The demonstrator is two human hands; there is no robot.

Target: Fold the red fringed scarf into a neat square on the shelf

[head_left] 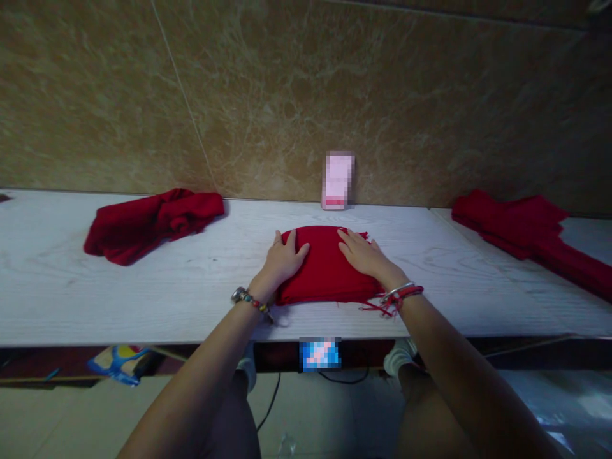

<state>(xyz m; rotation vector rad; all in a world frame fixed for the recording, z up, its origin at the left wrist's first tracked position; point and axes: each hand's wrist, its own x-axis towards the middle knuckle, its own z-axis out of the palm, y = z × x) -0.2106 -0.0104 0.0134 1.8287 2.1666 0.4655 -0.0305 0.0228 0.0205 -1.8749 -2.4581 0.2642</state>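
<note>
A folded red cloth [325, 271] lies flat on the white wooden bench top [210, 306], its curved edge toward the wall. On its left side rests my left hand [284, 258], palm down with the fingers spread. My right hand [363, 255] lies open over its upper right part, fingers stretched out. Both hands touch the cloth without gripping it. A few loose threads show at the cloth's right edges. My wrists carry bracelets, with red strings hanging from the right one.
A crumpled red cloth [153, 223] lies at the left, another red cloth [521, 229] at the right. A pink blurred item [337, 180] leans on the marbled wall [268, 95]. Below the front edge are a blurred blue screen [320, 354] and a blue-and-clear plastic packet [119, 363].
</note>
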